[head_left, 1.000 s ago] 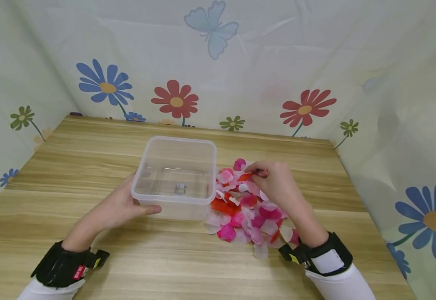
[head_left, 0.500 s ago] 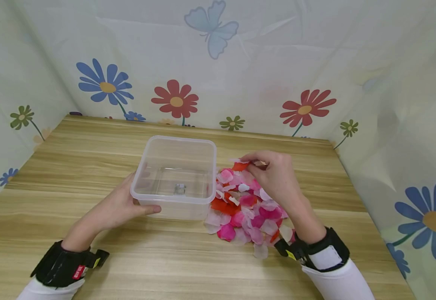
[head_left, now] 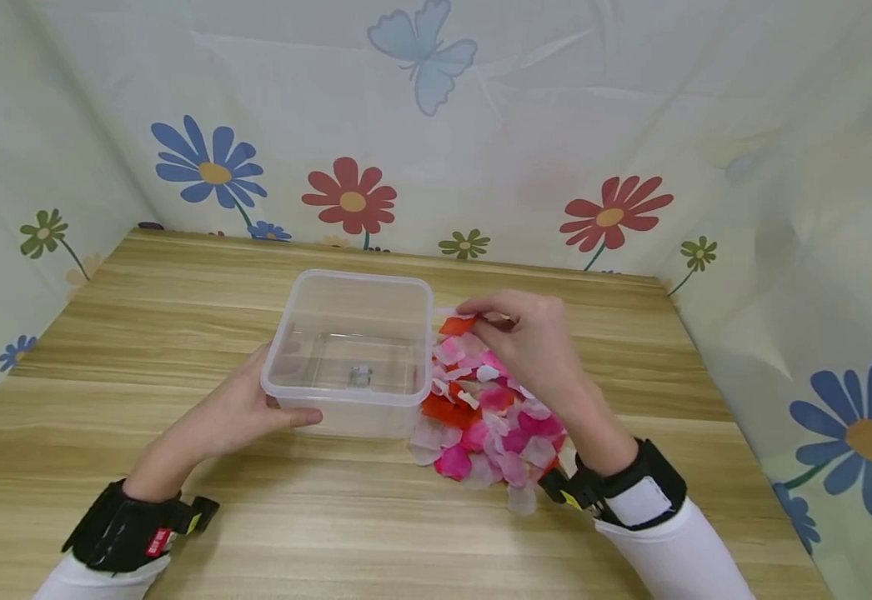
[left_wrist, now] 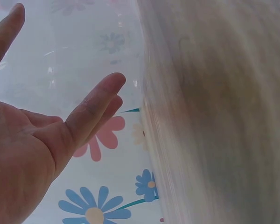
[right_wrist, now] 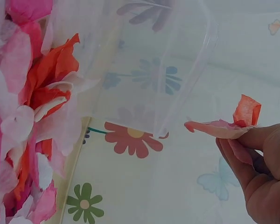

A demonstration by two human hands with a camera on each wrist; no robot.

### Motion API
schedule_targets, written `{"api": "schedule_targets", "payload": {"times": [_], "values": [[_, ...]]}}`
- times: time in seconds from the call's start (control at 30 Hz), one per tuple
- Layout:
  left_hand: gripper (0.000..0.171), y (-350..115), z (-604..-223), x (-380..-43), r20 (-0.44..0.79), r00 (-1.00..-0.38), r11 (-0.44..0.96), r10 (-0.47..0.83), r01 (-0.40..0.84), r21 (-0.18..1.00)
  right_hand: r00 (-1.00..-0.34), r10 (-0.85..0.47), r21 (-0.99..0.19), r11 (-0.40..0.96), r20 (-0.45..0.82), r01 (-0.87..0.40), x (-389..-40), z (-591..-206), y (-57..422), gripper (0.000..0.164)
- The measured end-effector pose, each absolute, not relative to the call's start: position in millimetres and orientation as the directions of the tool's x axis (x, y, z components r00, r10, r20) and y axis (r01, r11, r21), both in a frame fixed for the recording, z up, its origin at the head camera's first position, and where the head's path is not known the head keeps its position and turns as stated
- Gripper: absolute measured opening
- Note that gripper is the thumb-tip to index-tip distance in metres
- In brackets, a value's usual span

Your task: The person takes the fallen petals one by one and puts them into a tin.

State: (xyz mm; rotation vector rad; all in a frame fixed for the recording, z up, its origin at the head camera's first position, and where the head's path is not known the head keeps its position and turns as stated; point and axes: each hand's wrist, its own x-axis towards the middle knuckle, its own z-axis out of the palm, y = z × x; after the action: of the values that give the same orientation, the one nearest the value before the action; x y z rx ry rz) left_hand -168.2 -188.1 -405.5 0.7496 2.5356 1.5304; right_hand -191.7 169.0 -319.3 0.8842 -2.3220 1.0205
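Observation:
A square, clear plastic container (head_left: 349, 399) without a lid stands on the wooden table. My left hand (head_left: 235, 414) holds its near left corner, thumb on the front wall and fingers along the left side. In the left wrist view, those fingers (left_wrist: 91, 109) are fairly straight against the clear wall. Right of the container lies a heap of pink, white and red artificial petals (head_left: 473, 437). Above the heap's far end, my right hand (head_left: 532, 343) pinches a few petals (head_left: 457, 325), orange-red and pale ones, close to the container's right rim.
Through the container's open top, a small shiny patch (head_left: 361, 377) shows near the bottom; what it is I cannot tell. A white cloth (head_left: 526, 108) printed with flowers and a butterfly hangs behind the table (head_left: 316, 525) and along both sides.
My right hand has lifted a few petals off the heap and moved left with them, towards the container's right rim. The left hand and the container have stayed in place.

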Motion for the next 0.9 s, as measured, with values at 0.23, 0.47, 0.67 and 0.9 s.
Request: {"api": "schedule_targets", "payload": {"times": [0.23,0.47,0.67,0.9], "values": [[0.108,-188.4,-405.1,-168.2,0.167,-0.876,0.391,0.452,0.363,0.846,-0.653,-0.410,-0.468,0.468,0.636,-0.750,-193.9,-316.2,157.9,0.019],[0.108,-188.5,-405.1,-167.8,0.162,-0.875,0.394,0.455,0.361,0.845,-0.651,-0.420,-0.484,0.442,0.632,-0.755,-194.6,-316.2,150.1,0.019],[0.107,-188.2,-404.1,-166.9,0.155,-0.878,0.398,0.452,0.354,0.846,-0.632,-0.438,-0.484,0.409,0.639,-0.773,-195.8,-316.4,141.8,0.019],[0.106,-188.7,-404.6,-166.8,0.160,-0.877,0.382,0.453,0.354,0.854,-0.619,-0.451,-0.482,0.390,0.643,-0.785,-196.8,-317.9,135.0,0.018]]}}
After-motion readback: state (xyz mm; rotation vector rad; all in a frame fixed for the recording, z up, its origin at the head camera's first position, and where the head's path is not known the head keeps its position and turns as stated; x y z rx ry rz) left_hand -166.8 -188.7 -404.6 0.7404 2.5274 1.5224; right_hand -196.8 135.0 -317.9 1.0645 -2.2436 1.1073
